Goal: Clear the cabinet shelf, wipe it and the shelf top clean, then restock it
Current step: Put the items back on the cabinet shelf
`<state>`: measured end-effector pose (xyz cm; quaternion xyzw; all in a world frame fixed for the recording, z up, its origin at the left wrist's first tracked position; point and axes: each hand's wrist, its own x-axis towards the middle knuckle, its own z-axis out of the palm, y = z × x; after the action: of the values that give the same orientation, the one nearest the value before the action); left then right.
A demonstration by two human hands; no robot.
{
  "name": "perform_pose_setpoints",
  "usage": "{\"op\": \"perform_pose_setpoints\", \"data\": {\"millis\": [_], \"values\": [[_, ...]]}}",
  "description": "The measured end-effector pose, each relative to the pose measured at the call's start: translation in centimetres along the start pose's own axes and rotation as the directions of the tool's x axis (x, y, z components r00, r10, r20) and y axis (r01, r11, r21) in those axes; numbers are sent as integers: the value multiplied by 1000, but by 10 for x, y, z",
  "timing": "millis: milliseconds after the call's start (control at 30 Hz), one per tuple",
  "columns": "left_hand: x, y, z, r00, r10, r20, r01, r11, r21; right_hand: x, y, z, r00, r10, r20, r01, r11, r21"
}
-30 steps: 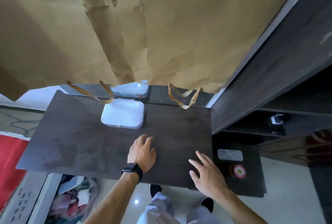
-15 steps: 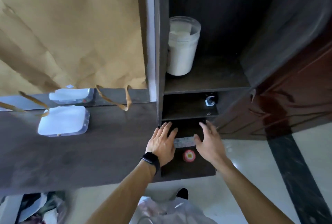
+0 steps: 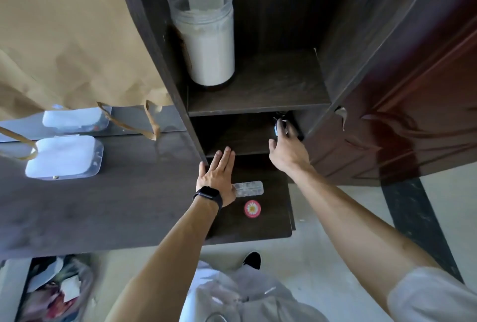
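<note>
Clearing barely begun — right hand (image 3: 287, 151) closing on a small object (image 3: 280, 125) on the middle shelf (image 3: 240, 138), left hand (image 3: 219, 169) flat and empty; jar (image 3: 206, 37), blister pack (image 3: 250, 188) still shelved — no wiping yet.

You wear a black smartwatch with a dark square face (image 3: 208, 193) strapped on your left wrist; both forearms are bare, a light grey short sleeve (image 3: 433, 296) covers your right upper arm, and a dark shoe (image 3: 252, 259) shows below
</note>
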<state>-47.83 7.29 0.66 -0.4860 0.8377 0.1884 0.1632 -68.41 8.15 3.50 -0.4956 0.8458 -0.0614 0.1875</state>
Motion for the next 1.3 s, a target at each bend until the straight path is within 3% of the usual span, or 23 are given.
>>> {"op": "perform_pose_setpoints", "data": {"millis": [167,233,400,533,667,867,1133,1300], "values": [[3,-6,-4,1000,2,24,-2,1000,-7,0,-6,11,981,-60,-183,58,998,-15],[10,16,-18,996,41,80,-50,992,119,0,25,14,984,94,-149,-80,993,92],[8,15,-15,996,18,89,-26,996,85,-5,24,17,993,32,-111,-33,999,-7],[10,10,-17,994,-36,-104,35,999,-14,-28,23,25,996,-60,-59,65,995,76],[33,34,-36,969,14,-245,-49,990,-135,-62,54,34,997,37,-61,-19,962,272],[95,94,-42,967,-77,-243,-53,872,-487,-119,95,38,968,192,-160,-96,877,470],[143,128,-28,892,-211,-401,-31,854,-519,-155,133,26,940,271,-209,-129,847,516],[135,127,-25,892,-170,-419,-106,822,-560,-163,141,23,947,263,-183,-140,855,499]]}}
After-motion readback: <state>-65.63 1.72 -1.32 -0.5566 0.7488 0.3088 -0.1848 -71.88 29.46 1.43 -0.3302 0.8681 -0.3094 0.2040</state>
